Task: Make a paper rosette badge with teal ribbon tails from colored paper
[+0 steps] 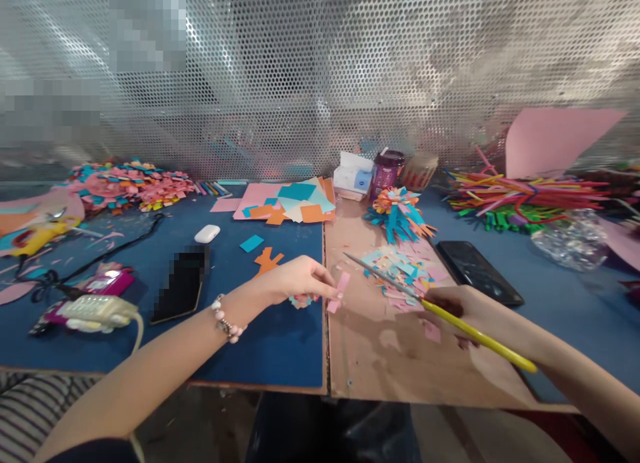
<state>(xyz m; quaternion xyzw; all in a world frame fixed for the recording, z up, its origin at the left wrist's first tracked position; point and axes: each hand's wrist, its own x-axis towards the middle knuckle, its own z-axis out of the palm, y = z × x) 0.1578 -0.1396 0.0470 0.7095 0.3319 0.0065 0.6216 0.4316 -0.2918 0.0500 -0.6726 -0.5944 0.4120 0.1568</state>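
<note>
My left hand (300, 279) pinches a small pink paper piece (339, 292) over the seam between the blue mat and the brown board. A bead bracelet (223, 319) circles that wrist. My right hand (467, 309) is closed on yellow-handled scissors (435, 309), whose blades point up-left over a heap of pink and teal paper scraps (403, 269). Beyond the scraps stands a finished orange and teal paper flower (399, 213).
A dark phone (479, 273) lies right of the scraps, another phone (181, 286) and a white earbud case (207, 233) left. Cut paper sheets (293, 201), a scrap pile (131, 183), glue guns (90, 309), coloured straws (520, 196), tissue box (354, 176), perforated metal screen behind.
</note>
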